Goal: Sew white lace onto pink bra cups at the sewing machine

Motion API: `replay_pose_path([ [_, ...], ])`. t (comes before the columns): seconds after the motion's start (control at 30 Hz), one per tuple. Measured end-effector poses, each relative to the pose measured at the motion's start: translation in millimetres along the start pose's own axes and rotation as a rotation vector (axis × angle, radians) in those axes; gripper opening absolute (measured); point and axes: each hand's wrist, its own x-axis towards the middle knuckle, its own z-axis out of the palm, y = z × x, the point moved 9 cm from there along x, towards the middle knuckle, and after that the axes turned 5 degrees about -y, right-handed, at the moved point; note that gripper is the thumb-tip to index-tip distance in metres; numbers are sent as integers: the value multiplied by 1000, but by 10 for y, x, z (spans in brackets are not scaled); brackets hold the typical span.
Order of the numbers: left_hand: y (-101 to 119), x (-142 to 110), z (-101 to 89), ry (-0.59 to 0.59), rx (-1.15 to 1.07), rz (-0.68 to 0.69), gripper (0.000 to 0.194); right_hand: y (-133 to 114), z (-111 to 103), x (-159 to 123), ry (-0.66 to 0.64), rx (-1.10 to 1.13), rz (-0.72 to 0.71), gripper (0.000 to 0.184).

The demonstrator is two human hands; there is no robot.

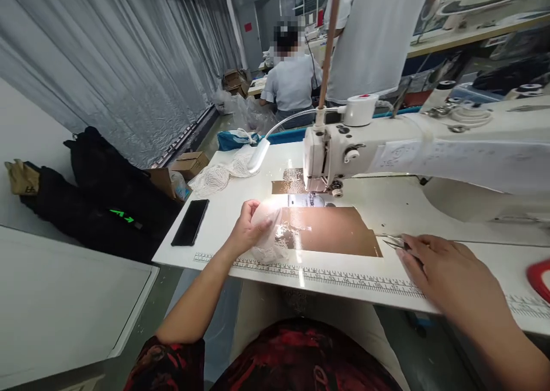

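My left hand (249,228) is closed on a pale lace piece (268,239), cup-shaped at the top, with the thumb over its face. It rests left of the sewing machine's needle area (313,199), under a bright lamp glow. At the right, my right hand (447,270) has its fingers round a pair of thread snips (397,243), whose metal blades point left, low over the tabletop. Between my hands, a shiny brown sheet (330,230) lies flat on the table. More white lace (217,178) lies at the table's far left.
A black phone (190,222) lies near the left edge. The sewing machine head (365,144) spans the right side. A ruler strip (335,276) runs along the front edge, with a red-handled thing (539,279) far right. Two people (292,81) are beyond the table.
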Motion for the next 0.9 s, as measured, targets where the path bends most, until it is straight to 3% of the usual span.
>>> replay_pose_path([
  [0.07,-67,-26,-126,43,2,-17,47,-185,-66,65,53,130,-58,46],
  [0.13,-127,-61,-176,55,-42,-45,44,-413,-98,150,29,419,-60,39],
  [0.23,-157,-110,-158,62,-107,-54,44,-971,23,310,-226,960,-29,31],
  [0.3,-155,-133,-126,75,-131,-43,45,-1400,43,438,-334,1280,-24,39],
  [0.4,-122,-157,-85,91,-133,10,45,-1966,26,643,-442,1556,-83,50],
  [0.47,-63,-177,-96,106,-85,83,41,-2230,32,741,-502,1612,-118,42],
  [0.67,210,-296,-303,147,195,355,26,-2406,39,866,-400,1603,-137,26],
  [0.73,200,-282,-286,13,184,334,29,-2419,68,859,-413,1594,-157,25],
  [0.83,20,-258,-130,-290,51,133,36,-2385,178,835,-462,1734,-57,27],
  [0.9,-113,-272,-52,-401,-2,13,41,-2327,232,801,-459,1819,36,32],
])
